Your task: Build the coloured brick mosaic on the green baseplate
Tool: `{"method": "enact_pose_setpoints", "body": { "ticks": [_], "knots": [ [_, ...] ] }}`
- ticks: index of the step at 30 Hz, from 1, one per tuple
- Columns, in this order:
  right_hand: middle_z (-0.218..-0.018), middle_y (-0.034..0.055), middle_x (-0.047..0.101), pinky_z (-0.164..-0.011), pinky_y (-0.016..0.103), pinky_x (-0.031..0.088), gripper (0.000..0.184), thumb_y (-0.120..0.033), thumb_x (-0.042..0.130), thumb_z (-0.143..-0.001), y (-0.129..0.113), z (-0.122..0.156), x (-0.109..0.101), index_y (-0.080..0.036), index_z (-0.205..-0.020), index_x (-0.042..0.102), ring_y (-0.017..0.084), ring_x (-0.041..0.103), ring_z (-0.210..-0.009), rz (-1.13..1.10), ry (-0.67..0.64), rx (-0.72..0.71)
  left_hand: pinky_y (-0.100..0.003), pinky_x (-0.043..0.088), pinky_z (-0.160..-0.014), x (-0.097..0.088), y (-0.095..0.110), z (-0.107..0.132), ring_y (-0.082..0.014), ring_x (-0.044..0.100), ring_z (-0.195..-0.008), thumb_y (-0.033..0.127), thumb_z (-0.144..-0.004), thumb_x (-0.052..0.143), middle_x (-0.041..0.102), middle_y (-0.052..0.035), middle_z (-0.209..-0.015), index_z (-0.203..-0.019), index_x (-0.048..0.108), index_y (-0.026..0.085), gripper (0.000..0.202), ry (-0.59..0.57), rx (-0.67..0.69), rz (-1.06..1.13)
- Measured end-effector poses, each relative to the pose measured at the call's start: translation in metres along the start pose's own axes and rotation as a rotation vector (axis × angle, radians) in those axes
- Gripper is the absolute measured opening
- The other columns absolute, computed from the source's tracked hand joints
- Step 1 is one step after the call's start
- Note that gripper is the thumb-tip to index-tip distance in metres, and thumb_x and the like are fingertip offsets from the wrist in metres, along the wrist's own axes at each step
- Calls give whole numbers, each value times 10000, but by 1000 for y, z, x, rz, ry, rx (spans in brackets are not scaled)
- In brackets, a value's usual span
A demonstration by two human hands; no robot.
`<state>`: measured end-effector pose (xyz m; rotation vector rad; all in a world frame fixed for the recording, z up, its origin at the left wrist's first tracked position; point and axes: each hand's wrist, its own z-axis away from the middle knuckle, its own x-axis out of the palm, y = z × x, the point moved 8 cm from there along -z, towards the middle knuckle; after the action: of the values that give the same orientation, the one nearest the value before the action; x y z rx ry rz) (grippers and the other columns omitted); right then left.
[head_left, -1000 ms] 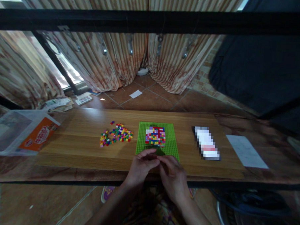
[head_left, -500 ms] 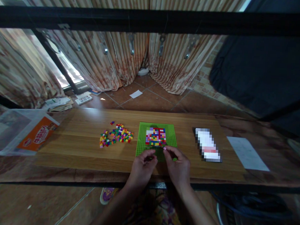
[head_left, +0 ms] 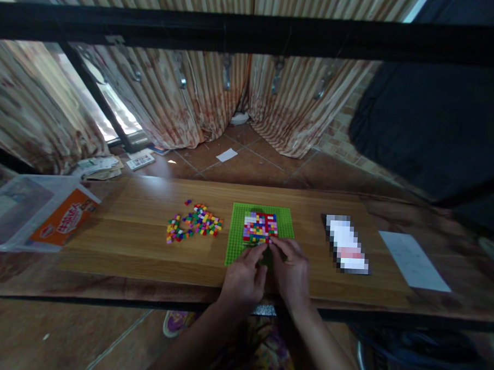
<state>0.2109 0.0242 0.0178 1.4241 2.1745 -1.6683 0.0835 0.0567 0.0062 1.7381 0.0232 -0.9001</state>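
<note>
A green baseplate (head_left: 286, 219) lies on the table, with a patch of small multicoloured bricks (head_left: 260, 227) pressed onto its middle. At the lower edge of that patch, my right hand (head_left: 291, 266) pinches a tiny pink brick (head_left: 271, 241) between thumb and forefinger. My left hand (head_left: 245, 275) is over the plate's front part, its forefinger reaching close to the pink brick and its thumb apart from that finger. I see nothing held in it. Both hands cover the front of the plate. Left of the plate lies a loose pile of small coloured bricks (head_left: 202, 220).
The wooden tabletop (head_left: 126, 234) carries a phone-like device (head_left: 346, 244) with a pixelated screen, right of the plate. Further right lies a white paper sheet (head_left: 414, 260). At the left end sits a clear plastic box (head_left: 26, 183) with an orange label. A black bar (head_left: 253, 35) crosses above.
My left hand has moved right and forward, its forefinger now beside the pink brick. My right hand has brought that brick close to the patch's lower edge. The view has shifted slightly.
</note>
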Motion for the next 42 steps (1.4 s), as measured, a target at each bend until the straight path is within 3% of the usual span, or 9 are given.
{"method": "enact_pose_setpoints", "body": {
  "ticks": [5, 12, 17, 26, 30, 34, 38, 42],
  "knots": [
    [-949, 77, 695, -800, 366, 524, 267, -313, 497, -932, -1, 3, 0, -226, -1021, 734, 201, 624, -881, 80, 4, -50, -372, 516, -910, 11, 13, -4, -223, 607, -1014, 205, -873, 418, 626, -112, -1153, -1436, 371, 173, 566, -112, 128, -324],
    [-992, 93, 677, -841, 396, 499, 289, -313, 494, -937, 3, 9, 2, -219, -1097, 715, 220, 596, -920, 149, 20, -132, -393, 536, -787, 20, 16, -8, -255, 620, -913, 210, -864, 446, 643, -127, -1061, -1448, 329, 115, 603, -183, 143, -634],
    [-1027, 106, 667, -868, 408, 495, 304, -308, 485, -936, 5, 10, 2, -208, -1123, 703, 231, 592, -966, 132, 6, -133, -354, 530, -730, 23, 21, -10, -235, 639, -880, 156, -921, 381, 660, -119, -993, -1416, 383, 112, 497, -140, 156, -772],
    [-1137, 129, 633, -920, 420, 488, 360, -311, 490, -907, 8, 12, 4, -178, -1199, 653, 241, 584, -1049, 45, -96, -131, -309, 525, -652, 28, 48, -16, -196, 656, -755, 138, -930, 411, 671, -116, -817, -1225, 545, 2, 351, 13, 270, -928],
    [-1144, 132, 636, -927, 428, 489, 359, -331, 489, -909, 10, 12, 2, -172, -1187, 651, 242, 593, -1051, 34, -88, -108, -300, 531, -638, 28, 50, -18, -198, 669, -742, 147, -925, 435, 682, -122, -810, -1210, 555, -12, 348, 7, 272, -948],
    [-1049, 121, 671, -856, 398, 518, 322, -338, 479, -928, 5, 10, -11, -160, -1111, 675, 222, 627, -947, 50, 19, -59, -280, 538, -691, 20, 45, -17, -188, 684, -786, 133, -921, 438, 702, -110, -846, -1258, 541, 58, 361, -42, 211, -893],
    [-1011, 95, 687, -831, 358, 524, 263, -307, 498, -927, -22, 16, -20, -182, -1065, 684, 202, 637, -928, 3, 58, -77, -312, 552, -753, 7, 36, -2, -209, 682, -856, 128, -887, 451, 709, -108, -931, -1385, 425, 88, 500, -69, 199, -783],
    [-1024, 66, 695, -854, 311, 518, 231, -232, 485, -935, -59, 27, 1, -213, -1055, 681, 169, 647, -947, -102, -64, -128, -317, 553, -803, -21, 5, 23, -214, 679, -904, 142, -855, 460, 705, -122, -1034, -1384, 435, 116, 530, 13, 140, -627]
  ]
}}
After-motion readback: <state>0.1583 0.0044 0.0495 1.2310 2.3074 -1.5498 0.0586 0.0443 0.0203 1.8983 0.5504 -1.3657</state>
